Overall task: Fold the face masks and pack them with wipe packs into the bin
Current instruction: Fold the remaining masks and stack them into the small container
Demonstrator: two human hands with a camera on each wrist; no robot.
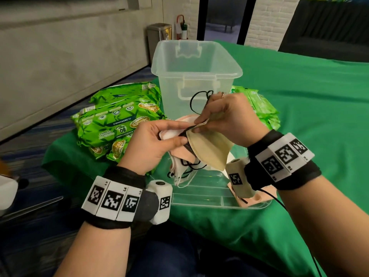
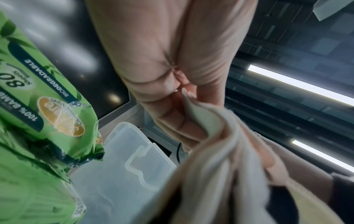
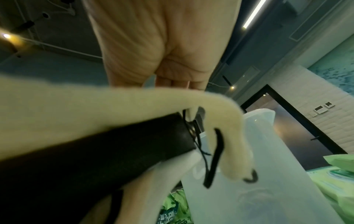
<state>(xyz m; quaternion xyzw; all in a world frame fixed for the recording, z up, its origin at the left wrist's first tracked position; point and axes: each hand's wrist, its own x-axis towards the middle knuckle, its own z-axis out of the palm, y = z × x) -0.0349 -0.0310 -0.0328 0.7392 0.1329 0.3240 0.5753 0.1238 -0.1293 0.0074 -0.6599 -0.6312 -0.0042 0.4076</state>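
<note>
Beige mask (image 1: 209, 148) pinched by both hands; only head view shows the bin (image 1: 196, 72) upright.

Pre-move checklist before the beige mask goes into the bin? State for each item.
1. Beige mask pinched by left hand and right hand: ok.
2. Mask folded flat: cannot tell.
3. Black ear loop tucked in: not ok, it sticks up by the right hand.
4. Clear bin open, lid off: ok.
5. Bin floor free: cannot tell.
6. Wipe packs in the bin: not ok, beside it.
</note>
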